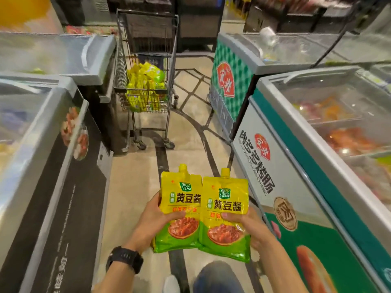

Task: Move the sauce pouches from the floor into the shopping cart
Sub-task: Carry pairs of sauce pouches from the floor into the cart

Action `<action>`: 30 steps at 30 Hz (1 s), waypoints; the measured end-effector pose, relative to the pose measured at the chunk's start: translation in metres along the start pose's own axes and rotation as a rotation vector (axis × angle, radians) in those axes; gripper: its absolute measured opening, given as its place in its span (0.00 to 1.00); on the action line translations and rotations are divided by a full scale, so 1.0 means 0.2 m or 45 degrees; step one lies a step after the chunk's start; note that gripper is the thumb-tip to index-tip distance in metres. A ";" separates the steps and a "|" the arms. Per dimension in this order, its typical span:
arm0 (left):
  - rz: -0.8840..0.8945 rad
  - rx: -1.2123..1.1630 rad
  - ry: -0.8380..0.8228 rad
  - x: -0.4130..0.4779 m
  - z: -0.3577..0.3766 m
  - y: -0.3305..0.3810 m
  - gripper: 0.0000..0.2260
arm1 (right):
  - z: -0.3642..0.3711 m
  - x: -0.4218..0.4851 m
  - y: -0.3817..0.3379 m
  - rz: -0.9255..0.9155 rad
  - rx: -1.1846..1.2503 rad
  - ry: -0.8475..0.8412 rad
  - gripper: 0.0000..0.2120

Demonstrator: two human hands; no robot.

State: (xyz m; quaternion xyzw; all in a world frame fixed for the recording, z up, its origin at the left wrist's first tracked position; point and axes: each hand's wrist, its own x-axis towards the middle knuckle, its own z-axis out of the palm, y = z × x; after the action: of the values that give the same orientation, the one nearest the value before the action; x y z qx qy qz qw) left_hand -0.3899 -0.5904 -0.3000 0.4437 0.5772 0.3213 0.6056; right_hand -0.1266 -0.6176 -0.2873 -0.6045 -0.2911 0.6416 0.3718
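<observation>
Pouch one [179, 199] gripped low on its side by the left hand [156, 218], thumb pressed across the front. Pouch two [225, 208] clamped the same way in the right hand [247, 225], its edge lapping slightly over pouch one. Both upright, spouts on top, labels facing up at the camera, held side by side well above the floor [131, 182]. Black wristwatch [124, 259] on the left wrist. Shopping cart [148, 12] parked further up the aisle, well apart from both hands, with a heap of yellow pouches [146, 85] sitting in its basket. Glass-topped chest freezers [296, 134] along both sides of the aisle.
</observation>
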 end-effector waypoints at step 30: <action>-0.049 -0.212 0.545 3.02 -0.77 1.09 0.35 | 0.48 3.11 -1.91 0.015 -0.251 -0.252 0.27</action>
State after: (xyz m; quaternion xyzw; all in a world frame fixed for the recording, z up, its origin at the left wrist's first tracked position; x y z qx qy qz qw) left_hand -0.4385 0.0667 -0.3422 0.3028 0.6724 0.4430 0.5098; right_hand -0.1688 0.1158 -0.3116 -0.5734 -0.3843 0.6686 0.2764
